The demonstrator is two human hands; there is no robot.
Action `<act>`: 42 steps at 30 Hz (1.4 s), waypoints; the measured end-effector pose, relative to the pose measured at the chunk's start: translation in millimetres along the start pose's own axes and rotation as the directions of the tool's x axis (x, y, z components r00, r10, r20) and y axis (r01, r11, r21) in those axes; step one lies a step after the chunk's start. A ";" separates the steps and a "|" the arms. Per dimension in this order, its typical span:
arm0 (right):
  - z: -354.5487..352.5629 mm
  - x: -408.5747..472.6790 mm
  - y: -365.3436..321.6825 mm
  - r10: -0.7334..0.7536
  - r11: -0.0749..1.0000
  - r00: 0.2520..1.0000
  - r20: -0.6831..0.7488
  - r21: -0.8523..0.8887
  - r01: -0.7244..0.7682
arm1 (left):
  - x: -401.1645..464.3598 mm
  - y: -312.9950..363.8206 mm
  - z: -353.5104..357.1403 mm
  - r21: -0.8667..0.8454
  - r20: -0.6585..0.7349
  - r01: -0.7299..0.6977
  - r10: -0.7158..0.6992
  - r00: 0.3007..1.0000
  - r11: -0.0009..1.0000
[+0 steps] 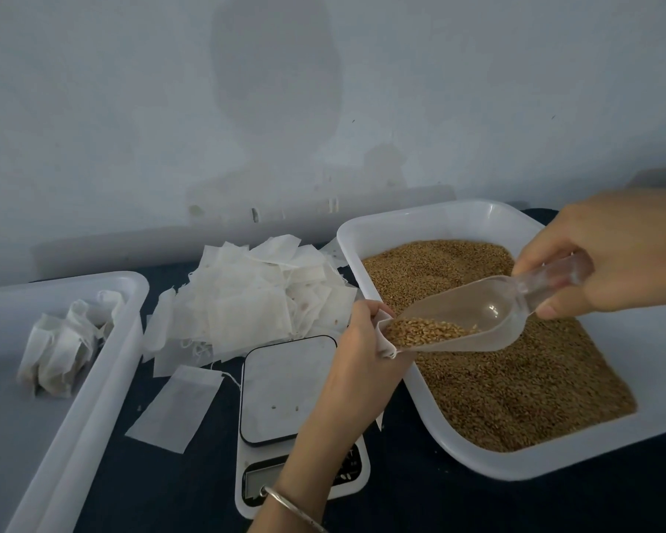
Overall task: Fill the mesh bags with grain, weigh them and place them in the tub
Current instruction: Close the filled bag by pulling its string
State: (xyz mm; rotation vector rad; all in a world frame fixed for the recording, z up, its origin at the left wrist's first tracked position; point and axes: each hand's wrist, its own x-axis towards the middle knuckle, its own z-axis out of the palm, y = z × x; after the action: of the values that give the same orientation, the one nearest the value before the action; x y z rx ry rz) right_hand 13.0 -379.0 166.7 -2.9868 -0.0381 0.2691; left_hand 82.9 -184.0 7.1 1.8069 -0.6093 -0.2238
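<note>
1. Dark blue cloth-covered table (400, 505) under everything; pale wall behind.
2. Large white rectangular plastic tray (439, 221) on the right, holding a deep bed of golden-brown grain (516, 386).
3. White rectangular plastic tub (104, 378) at the left edge, partly out of view. Several filled white mesh bags (60, 355) sit bunched against its right wall.
4. Loose heap of empty white mesh bags (254, 298) at the back of the table, between tub and tray. One flat empty bag (175, 409) lies apart, in front of the heap, just left of the scale.
5. White digital kitchen scale (285, 386) with a grey platform, centre front. A few stray kernels on the platform. Display partly hidden by the left forearm; unreadable.
6. Right hand (608, 251) above the tray, fingers and thumb curled round the handle of a clear plastic scoop (489, 313). Scoop tilts down to the left, grain gathered at its lip.
7. Left hand (358, 352) above the scale's right edge, fingers pinching the mouth of a small white mesh bag (385, 332), held open. Scoop lip sits in the bag's mouth.
8. Thin silver metal bangle (289, 505) on the left wrist.
</note>
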 end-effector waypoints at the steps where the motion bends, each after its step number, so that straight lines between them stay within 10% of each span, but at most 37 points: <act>1: 1.9 -1.2 1.5 -0.007 1.000 1.000 0.001 0.020 0.007 | -0.2 -0.5 -0.4 -0.024 -0.004 0.011 -0.011 1.000 1.000; 18: 103.8 3.1 -14.1 0.066 0.720 0.953 -0.297 0.675 0.161 | -10.4 -5.0 -72.7 -0.404 -0.363 -0.113 -0.046 0.931 0.908; 26: 148.2 19.2 -21.2 0.380 0.705 0.836 -0.396 0.709 0.015 | -11.5 -59.7 -86.8 -0.132 -0.331 0.033 -0.075 0.941 0.991; 42: 156.1 20.7 -20.8 0.410 0.808 0.790 -0.456 0.583 -0.083 | -15.9 -58.9 -83.2 -0.035 -0.325 -0.037 0.024 0.945 0.999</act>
State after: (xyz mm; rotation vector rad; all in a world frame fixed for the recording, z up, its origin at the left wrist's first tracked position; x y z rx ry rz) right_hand 5.1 -336.0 14.0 -2.3686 0.4437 -0.5173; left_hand 123.7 -94.3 -23.5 1.7446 -0.3942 0.0833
